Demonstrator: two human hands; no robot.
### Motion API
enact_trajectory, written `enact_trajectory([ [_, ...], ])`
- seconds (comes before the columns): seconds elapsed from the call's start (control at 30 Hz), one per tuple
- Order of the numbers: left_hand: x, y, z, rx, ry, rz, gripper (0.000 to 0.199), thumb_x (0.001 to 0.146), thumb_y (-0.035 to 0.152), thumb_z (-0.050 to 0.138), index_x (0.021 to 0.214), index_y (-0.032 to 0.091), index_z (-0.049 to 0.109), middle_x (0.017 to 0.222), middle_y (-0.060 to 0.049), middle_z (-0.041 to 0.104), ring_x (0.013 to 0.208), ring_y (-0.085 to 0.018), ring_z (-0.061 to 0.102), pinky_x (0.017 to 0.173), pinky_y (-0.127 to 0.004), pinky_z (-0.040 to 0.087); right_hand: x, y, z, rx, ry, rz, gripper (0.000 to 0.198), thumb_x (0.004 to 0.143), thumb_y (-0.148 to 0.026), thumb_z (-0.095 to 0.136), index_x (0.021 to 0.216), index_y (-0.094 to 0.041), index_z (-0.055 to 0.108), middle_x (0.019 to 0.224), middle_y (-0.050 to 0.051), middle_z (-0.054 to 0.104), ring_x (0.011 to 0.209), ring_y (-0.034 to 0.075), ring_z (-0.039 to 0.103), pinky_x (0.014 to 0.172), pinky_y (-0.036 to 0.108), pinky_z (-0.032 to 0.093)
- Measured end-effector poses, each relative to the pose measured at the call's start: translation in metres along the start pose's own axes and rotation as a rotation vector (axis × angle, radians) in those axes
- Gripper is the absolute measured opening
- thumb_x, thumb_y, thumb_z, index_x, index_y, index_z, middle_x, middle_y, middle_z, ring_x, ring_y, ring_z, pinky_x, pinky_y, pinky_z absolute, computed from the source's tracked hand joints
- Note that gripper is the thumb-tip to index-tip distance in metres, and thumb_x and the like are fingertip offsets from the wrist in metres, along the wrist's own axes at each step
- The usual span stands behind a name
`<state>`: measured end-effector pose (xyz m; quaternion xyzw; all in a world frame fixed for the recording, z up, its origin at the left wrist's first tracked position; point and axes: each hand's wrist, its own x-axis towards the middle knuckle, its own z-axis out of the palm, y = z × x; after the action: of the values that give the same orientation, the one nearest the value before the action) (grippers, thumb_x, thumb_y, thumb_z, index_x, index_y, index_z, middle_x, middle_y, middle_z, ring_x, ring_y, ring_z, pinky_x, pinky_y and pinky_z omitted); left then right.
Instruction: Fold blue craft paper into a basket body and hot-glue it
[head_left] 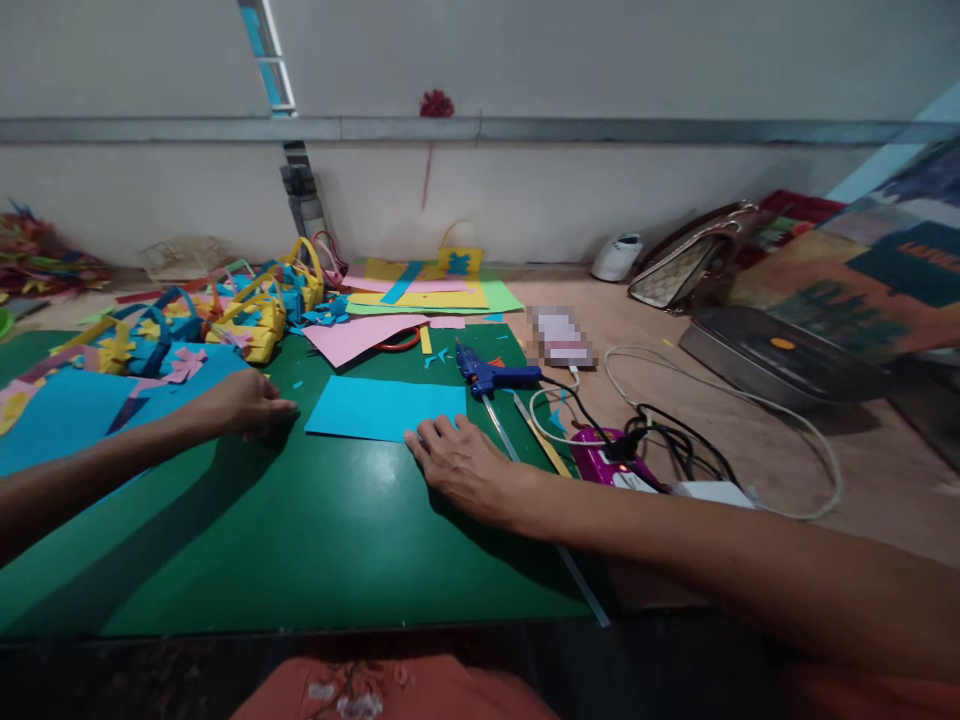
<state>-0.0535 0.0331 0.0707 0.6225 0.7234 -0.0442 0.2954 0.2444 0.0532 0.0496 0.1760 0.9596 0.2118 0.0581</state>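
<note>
A rectangular blue paper sheet lies flat on the green board. My right hand rests with fingers stretched out at its lower right corner, touching it. To the left, my left hand hangs just above the board, its fingers curled together; whatever they hold, if anything, is hidden. Beneath and beside that wrist are larger blue sheets. A blue hot glue gun with a clear glue stick in its back lies right of the blue sheet. Red-handled scissors sit partly under a pink sheet.
Small yellow and blue paper baskets crowd the back left. Stacked coloured sheets lie behind the board. A phone, a purple power strip and tangled cables occupy the right, near a grey case and a handbag.
</note>
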Motion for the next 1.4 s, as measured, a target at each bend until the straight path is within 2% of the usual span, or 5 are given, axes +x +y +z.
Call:
enact_trajectory([
  [0.17, -0.014, 0.048, 0.042, 0.192, 0.390, 0.357, 0.045, 0.086, 0.050, 0.036, 0.112, 0.020, 0.057, 0.127, -0.008, 0.055, 0.120, -0.026, 0.045, 0.098, -0.034, 0.037, 0.003, -0.002, -0.005, -0.016, -0.016, -0.012, 0.022, 0.082, -0.011, 0.040, 0.100, -0.009, 0.053, 0.088, 0.011, 0.053, 0.078, 0.023, 0.050, 0.061, 0.036, 0.035],
  [0.27, -0.011, 0.069, 0.074, 0.309, 0.420, 0.679, 0.047, 0.088, 0.043, 0.038, 0.125, 0.016, 0.050, 0.138, -0.011, 0.043, 0.131, -0.026, 0.032, 0.106, -0.042, 0.030, 0.003, -0.004, -0.005, -0.022, -0.017, -0.010, 0.026, 0.082, -0.011, 0.039, 0.103, -0.007, 0.054, 0.092, 0.013, 0.054, 0.081, 0.024, 0.050, 0.066, 0.039, 0.037],
  [0.4, -0.001, 0.073, 0.092, 0.355, 0.378, 0.752, 0.059, 0.090, 0.048, 0.032, 0.136, 0.011, 0.035, 0.146, -0.014, 0.027, 0.135, -0.028, 0.024, 0.107, -0.047, 0.027, -0.003, -0.003, 0.000, -0.022, -0.016, -0.012, 0.028, 0.082, -0.013, 0.042, 0.105, -0.007, 0.056, 0.097, 0.014, 0.054, 0.088, 0.025, 0.049, 0.078, 0.044, 0.037],
  [0.87, 0.007, 0.070, 0.082, 0.338, 0.600, 0.774, 0.033, 0.090, 0.031, 0.042, 0.118, 0.016, 0.053, 0.106, -0.012, 0.062, 0.093, -0.025, 0.054, 0.078, -0.040, 0.046, -0.019, 0.015, -0.017, 0.295, -0.193, 0.258, 0.028, 0.078, -0.001, 0.040, 0.095, -0.015, 0.057, 0.084, 0.006, 0.058, 0.080, 0.018, 0.049, 0.077, 0.033, 0.029],
  [1.4, 0.012, 0.063, 0.080, 0.265, 0.696, 1.021, 0.027, 0.092, 0.018, 0.037, 0.098, 0.020, 0.064, 0.092, -0.008, 0.062, 0.078, -0.018, 0.046, 0.065, -0.028, 0.039, -0.023, 0.017, -0.003, 0.319, 0.283, 0.075, 0.024, 0.089, -0.014, 0.039, 0.086, -0.012, 0.063, 0.078, 0.008, 0.062, 0.075, 0.018, 0.050, 0.070, 0.031, 0.034],
])
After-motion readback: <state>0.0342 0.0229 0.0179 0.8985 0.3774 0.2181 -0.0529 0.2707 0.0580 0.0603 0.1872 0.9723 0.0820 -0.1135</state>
